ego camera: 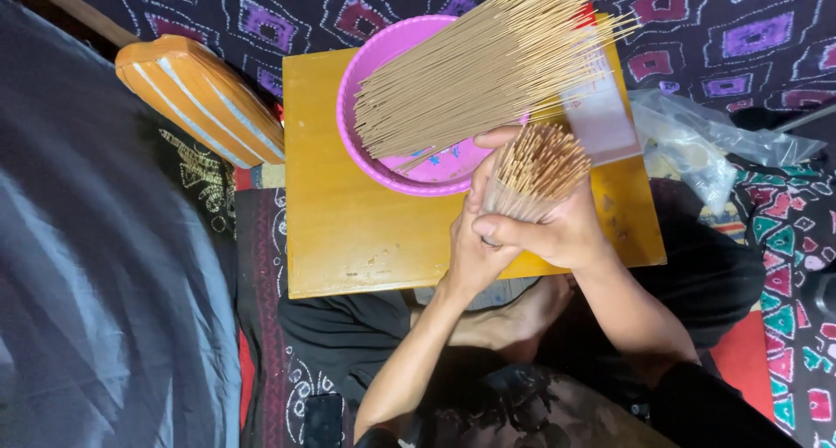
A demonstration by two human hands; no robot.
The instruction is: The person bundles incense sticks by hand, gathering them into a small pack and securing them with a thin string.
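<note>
Both my hands are wrapped around an upright bundle of thin tan sticks [533,168], its cut ends facing the camera. My right hand [557,226] grips the bundle from the right and below. My left hand [473,239] presses against its left side, thumb up near the top. Behind them a large fan of the same long sticks [488,65] lies across a pink plastic basin [383,56]. The basin stands on a low yellow wooden table [357,222].
A clear plastic sleeve [601,117] lies on the table's right part, and crumpled clear bags [697,143] lie beyond its right edge. An orange striped cushion [200,95] sits left of the table. Grey cloth [96,265] covers the left side. A dark phone [323,420] lies by my legs.
</note>
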